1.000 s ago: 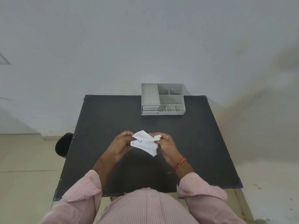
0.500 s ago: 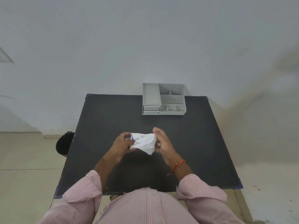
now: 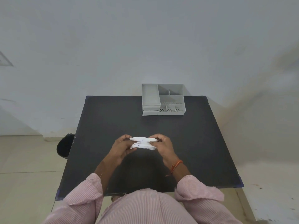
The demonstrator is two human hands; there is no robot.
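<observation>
Black plastic makes up the round bin (image 3: 64, 146) that stands on the pale floor just beside the left edge of the table (image 3: 100, 120), partly hidden by it. The table top is a dark matt sheet. Over its near middle, the left hand (image 3: 120, 147) has its fingers and thumb curled in, pinching the left end of a crumpled white paper (image 3: 143, 143). The paper is held between the two hands above the table top, squeezed into two flat bunched folds, one over the other. Small blue marks show on it, too small to read. The right hand (image 3: 163, 147) pinches the paper's right end, its fingers curled over the upper fold. An orange thread bracelet (image 3: 176, 164) sits on the right wrist, just above a rolled pink striped sleeve (image 3: 199, 191). Well apart from the hands, at the far edge of the table, stands a grey desk organiser (image 3: 162, 100) with open compartments and two closed drawers at its left front.
</observation>
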